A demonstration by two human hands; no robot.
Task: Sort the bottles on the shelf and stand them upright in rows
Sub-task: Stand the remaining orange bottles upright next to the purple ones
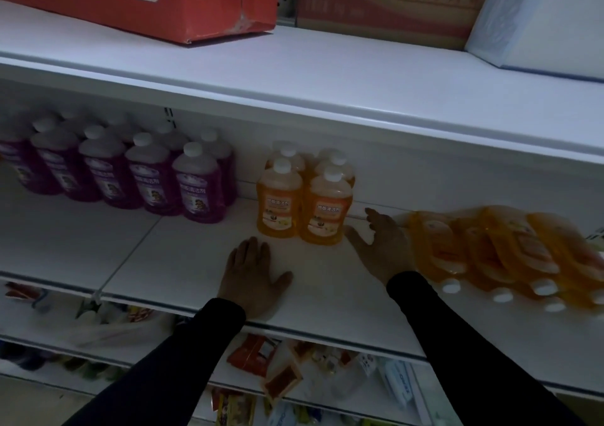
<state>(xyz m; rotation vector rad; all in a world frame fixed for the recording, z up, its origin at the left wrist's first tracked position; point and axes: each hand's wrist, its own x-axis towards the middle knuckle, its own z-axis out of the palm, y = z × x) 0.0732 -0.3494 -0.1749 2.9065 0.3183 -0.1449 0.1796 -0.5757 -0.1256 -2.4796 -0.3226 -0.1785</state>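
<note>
Nearest my view, below the working shelf (183, 255), I see lower shelves holding loose packets (281, 370), too dim to name. Both arms reach up from the bottom edge in black sleeves (183, 353).

My left hand (251, 275) lies palm down on the white shelf board near its front lip, fingers straight and together, thumb spread to the right; it grasps nothing. My right hand (385, 246) is further in and to the right, fingers spread and relaxed, released, with its thumb toward the standing orange bottles (300, 203) and its back just beside the fallen orange bottles (503, 252). I cannot tell whether it touches either group.

Those fallen bottles lie on their sides in an overlapping pile at the right, white caps pointing toward me. Four orange bottles stand upright in two rows of two, just left of my right hand and near the back wall. Further left, well apart, purple bottles (130, 170) stand upright in rows.

Above, on the upper shelf (327, 76), sit a red carton (163, 1), a brown carton (392, 1) and a pale box (539, 17).
</note>
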